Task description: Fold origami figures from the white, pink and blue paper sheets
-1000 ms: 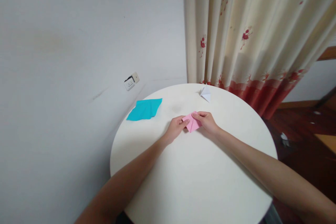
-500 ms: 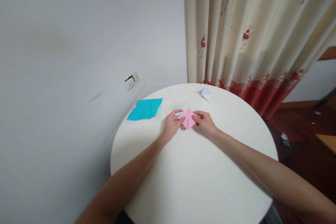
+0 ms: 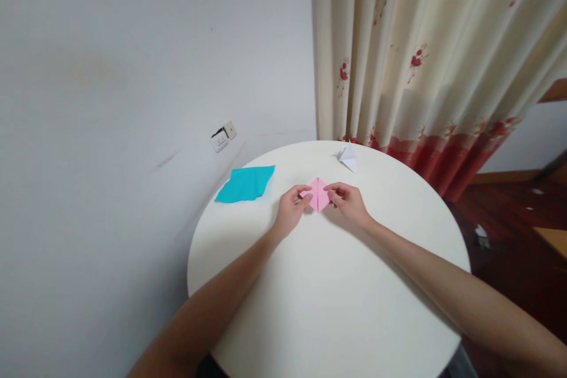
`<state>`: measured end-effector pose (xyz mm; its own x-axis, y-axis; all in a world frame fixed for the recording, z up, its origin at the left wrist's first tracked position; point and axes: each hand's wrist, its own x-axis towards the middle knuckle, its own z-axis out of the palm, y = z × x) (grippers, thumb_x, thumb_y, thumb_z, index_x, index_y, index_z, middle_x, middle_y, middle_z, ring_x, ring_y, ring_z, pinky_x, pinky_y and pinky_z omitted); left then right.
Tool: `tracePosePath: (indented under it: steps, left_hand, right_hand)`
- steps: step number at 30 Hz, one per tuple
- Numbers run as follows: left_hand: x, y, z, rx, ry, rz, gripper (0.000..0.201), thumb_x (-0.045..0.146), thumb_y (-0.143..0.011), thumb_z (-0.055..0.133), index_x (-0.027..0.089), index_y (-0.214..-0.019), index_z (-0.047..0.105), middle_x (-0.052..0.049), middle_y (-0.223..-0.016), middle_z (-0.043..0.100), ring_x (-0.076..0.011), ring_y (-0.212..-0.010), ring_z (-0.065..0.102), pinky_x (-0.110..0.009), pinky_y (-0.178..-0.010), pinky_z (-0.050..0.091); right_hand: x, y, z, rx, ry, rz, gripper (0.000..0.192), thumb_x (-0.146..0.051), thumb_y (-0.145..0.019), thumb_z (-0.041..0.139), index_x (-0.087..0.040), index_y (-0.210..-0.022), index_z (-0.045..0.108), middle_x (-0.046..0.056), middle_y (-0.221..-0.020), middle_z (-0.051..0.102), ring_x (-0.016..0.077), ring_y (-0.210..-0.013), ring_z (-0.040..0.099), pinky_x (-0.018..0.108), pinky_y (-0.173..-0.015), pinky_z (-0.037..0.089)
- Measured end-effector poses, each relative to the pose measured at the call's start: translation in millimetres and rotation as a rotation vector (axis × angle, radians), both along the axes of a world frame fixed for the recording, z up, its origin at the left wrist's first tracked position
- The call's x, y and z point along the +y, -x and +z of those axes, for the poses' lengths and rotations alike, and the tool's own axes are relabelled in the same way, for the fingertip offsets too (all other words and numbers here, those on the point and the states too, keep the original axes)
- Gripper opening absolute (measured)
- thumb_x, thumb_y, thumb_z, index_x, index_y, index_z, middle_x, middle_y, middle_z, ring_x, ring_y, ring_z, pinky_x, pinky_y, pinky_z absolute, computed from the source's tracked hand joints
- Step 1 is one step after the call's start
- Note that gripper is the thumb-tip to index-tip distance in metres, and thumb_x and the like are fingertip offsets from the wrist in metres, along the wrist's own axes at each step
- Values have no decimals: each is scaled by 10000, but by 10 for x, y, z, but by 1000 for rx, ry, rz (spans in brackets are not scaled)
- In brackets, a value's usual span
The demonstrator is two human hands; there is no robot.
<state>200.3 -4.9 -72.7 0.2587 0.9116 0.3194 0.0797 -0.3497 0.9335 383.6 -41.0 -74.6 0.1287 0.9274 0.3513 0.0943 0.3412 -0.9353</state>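
A small pink folded paper [image 3: 318,196] in a diamond shape, with a crease or slit running down its middle, is between my two hands just above the table. My left hand [image 3: 292,208] pinches its left corner between thumb and fingers. At the opposite corner, my right hand [image 3: 348,204] grips the paper with thumb and index finger, its other fingers curled beneath. The underside of the paper is hidden.
The round white table [image 3: 323,283] stands against a white wall [image 3: 133,100]. Blue-green paper [image 3: 245,183] lies at its left edge, and a white folded paper [image 3: 348,158] at the back. A patterned curtain [image 3: 398,71] hangs behind; a wall socket [image 3: 220,141] is at left.
The pink paper has shifted slightly away from me and its middle line looks more distinct. My right thumb has slid toward the paper's right corner. Both hands keep hold.
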Motion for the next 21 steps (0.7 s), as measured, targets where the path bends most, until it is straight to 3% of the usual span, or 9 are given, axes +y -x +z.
tracePosePath:
  steps: [9, 14, 21]
  left_hand:
    - [-53, 54, 95, -52, 3, -109, 419, 424, -863, 530, 166, -1170, 652, -93, -1129, 663, -143, -776, 604, -235, -614, 499]
    - [-45, 65, 73, -82, -13, -135, 420, 361, -843, 511, 155, -1181, 650, -103, -1101, 673, -160, -818, 604, -244, -628, 503]
    - [-53, 49, 93, -57, -15, -79, 413, 445, -869, 571, 168, -1161, 662, -94, -1121, 677, -155, -813, 606, -232, -626, 496]
  right_hand:
    - [-30, -33, 55, 47, -3, 13, 317, -395, -782, 637, -174, -984, 740, 49, -776, 695, 145, -596, 553, 265, -523, 420]
    - [-49, -60, 70, 98, -22, 80, 334, -332, -767, 594, -174, -1025, 736, 20, -697, 659, 138, -586, 527, 267, -534, 413]
    - [-103, -50, 133, 124, -41, 119, 358, -313, -741, 603, -169, -1038, 739, 17, -696, 647, 137, -588, 515, 272, -543, 408]
